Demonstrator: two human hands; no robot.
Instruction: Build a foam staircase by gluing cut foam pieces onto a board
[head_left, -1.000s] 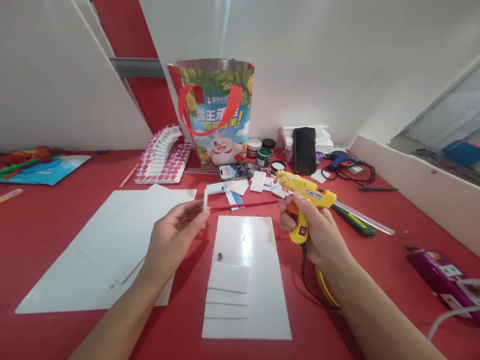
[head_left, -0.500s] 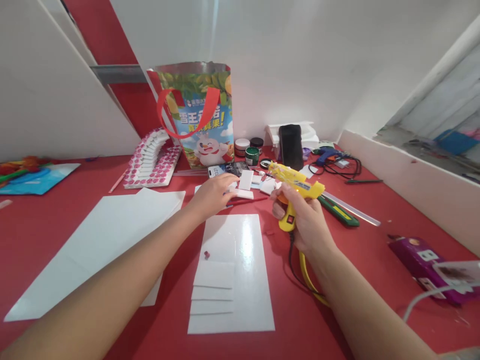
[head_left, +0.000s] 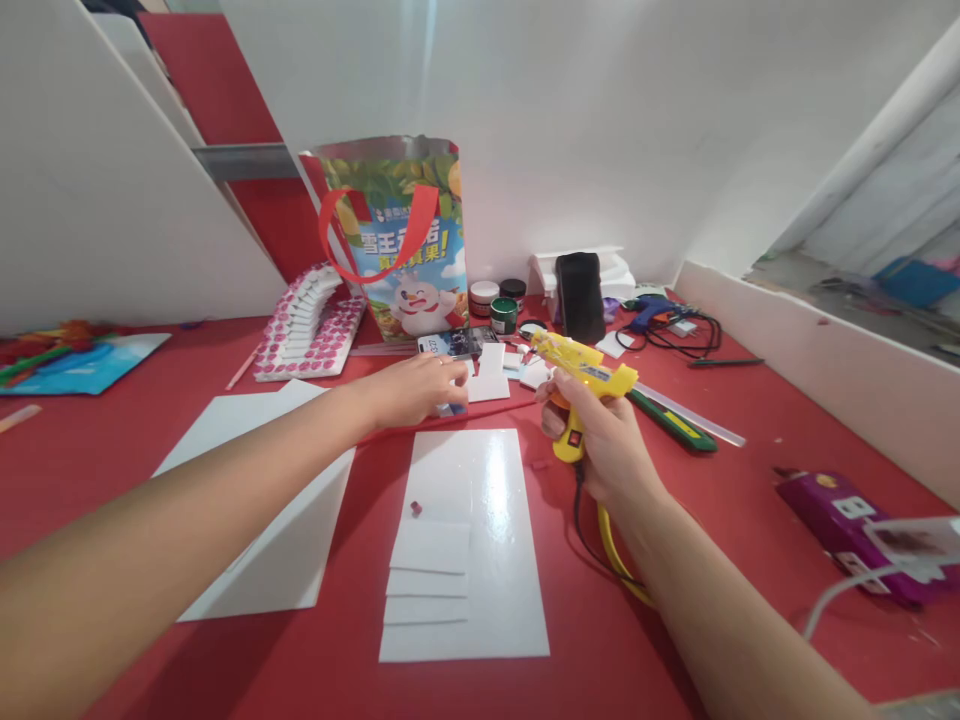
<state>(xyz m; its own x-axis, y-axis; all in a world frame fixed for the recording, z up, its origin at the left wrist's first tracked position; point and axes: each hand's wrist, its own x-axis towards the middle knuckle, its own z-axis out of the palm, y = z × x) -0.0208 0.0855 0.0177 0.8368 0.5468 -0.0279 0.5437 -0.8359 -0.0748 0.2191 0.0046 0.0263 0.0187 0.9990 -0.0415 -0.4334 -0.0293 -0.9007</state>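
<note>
My right hand [head_left: 604,425] is wrapped round the grip of a yellow hot glue gun [head_left: 574,395], its nozzle pointing left and away from me. My left hand [head_left: 412,388] reaches across to small white board pieces [head_left: 489,388], its fingers bent and closed; a bit of blue shows under the fingertips, and what they hold is hidden. In front of me lies a glossy white board [head_left: 502,540]. Overlapping white strips [head_left: 427,548] form steps on its lower left, with a small dark red bit [head_left: 416,509] just above them.
White sheets [head_left: 262,520] lie at left. Behind are a paper bag [head_left: 416,250], a phone [head_left: 450,344], paint jars [head_left: 503,314] and a black phone [head_left: 579,295]. At right are a green cutter [head_left: 675,420], a clear glue stick [head_left: 697,415] and a purple packet [head_left: 847,535].
My left hand has moved slightly left and nearer to me, and its fingers have closed. The thin red stick beside it has shifted left. My right hand keeps the glue gun almost in place.
</note>
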